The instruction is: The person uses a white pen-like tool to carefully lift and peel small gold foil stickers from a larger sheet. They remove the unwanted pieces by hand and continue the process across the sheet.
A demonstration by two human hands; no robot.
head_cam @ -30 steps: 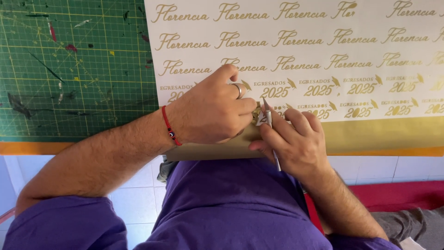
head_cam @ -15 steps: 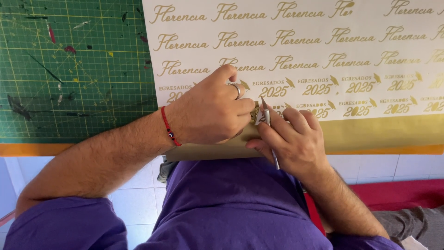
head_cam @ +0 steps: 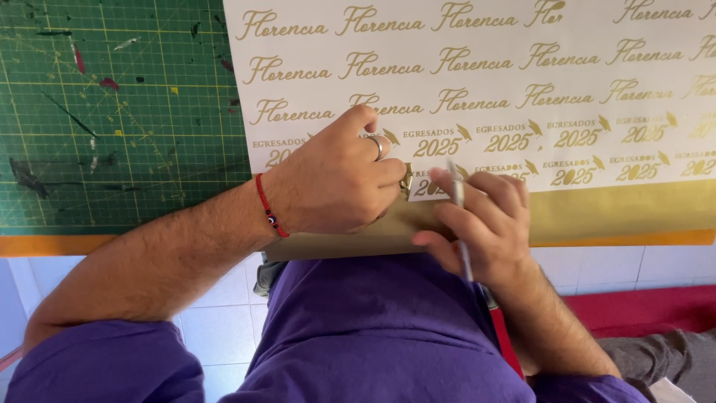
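Observation:
A white sheet printed with rows of gold script lettering lies on a green cutting mat, with a plain gold strip along its near edge. My left hand, with a ring and a red cord bracelet, presses on the sheet's near edge and pinches a small curl of gold film between its fingertips. My right hand sits just to the right, closed around a thin silver pick tool whose tip points at the gold lettering.
The mat is marked with paint smears and scratches and has an orange edge. Below the table edge are my purple shirt, white floor tiles, a red surface and grey cloth at the right.
My right hand has drawn slightly away from the left, and the tool now stands more upright. The left hand keeps its hold on the film at the same spot.

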